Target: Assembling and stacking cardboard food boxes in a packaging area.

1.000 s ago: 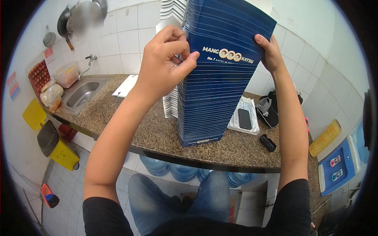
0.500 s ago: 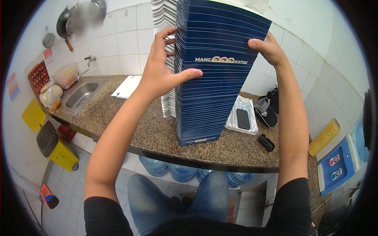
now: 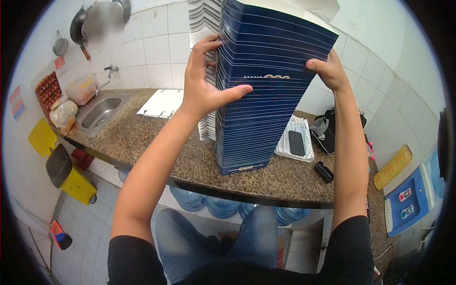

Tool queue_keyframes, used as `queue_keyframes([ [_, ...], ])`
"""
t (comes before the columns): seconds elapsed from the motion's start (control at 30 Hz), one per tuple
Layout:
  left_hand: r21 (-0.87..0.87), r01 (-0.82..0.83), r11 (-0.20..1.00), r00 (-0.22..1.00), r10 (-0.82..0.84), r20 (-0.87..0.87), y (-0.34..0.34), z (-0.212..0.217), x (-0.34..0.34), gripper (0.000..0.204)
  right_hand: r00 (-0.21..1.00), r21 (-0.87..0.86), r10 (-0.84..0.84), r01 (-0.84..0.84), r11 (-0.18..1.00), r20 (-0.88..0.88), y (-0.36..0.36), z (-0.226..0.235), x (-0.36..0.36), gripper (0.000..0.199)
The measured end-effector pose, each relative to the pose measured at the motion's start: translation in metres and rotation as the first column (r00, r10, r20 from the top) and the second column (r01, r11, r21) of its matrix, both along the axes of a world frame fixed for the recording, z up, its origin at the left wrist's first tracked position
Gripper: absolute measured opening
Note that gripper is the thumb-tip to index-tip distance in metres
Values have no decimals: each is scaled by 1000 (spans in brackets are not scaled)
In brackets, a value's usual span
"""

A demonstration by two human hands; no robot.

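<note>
A tall stack of nested dark blue paper food boxes (image 3: 263, 114) stands upright on the granite counter, with thin white rims showing between the layers. My left hand (image 3: 206, 85) braces the stack's left side, its fingers behind the edge and its thumb across the front. Higher up, my right hand (image 3: 328, 71) grips the right edge of the uppermost box, thumb on the front and fingers hidden behind. Another stack with white zigzag edges (image 3: 207, 124) rises just behind the blue one, partly covered by it and my left hand.
Flat white card pieces (image 3: 161, 102) lie left of the stack, towards the sink (image 3: 102, 114). To the right are a phone (image 3: 296, 142) on papers (image 3: 308, 156), a small black object (image 3: 324, 172) and a black bag (image 3: 324, 141). Blue water jugs (image 3: 222, 207) stand beneath the counter.
The upper boxes have slid down slightly into the stack, so the printed logo on the front is now partly covered. Both hands have shifted a little right and down with them.
</note>
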State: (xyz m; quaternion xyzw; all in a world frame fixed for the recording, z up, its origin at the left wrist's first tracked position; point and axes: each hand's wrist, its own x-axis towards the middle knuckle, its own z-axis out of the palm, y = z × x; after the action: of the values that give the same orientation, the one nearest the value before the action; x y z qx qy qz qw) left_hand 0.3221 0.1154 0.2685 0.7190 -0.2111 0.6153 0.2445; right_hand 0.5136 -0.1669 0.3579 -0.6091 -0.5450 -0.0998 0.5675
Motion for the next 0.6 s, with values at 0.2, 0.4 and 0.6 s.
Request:
queue_keyframes([
  [0.2,-239,186,953,980,-197,-24,-26,9,-10,101,988,70,153,-152,986,-14,-10,-5,13,93],
  [0.4,-606,199,770,903,-384,-192,-54,45,-26,86,858,361,279,-118,925,-432,19,14,-50,79],
  [0.6,-527,354,773,896,-442,-47,-40,19,1,78,829,522,389,-142,841,-402,36,13,-74,63],
])
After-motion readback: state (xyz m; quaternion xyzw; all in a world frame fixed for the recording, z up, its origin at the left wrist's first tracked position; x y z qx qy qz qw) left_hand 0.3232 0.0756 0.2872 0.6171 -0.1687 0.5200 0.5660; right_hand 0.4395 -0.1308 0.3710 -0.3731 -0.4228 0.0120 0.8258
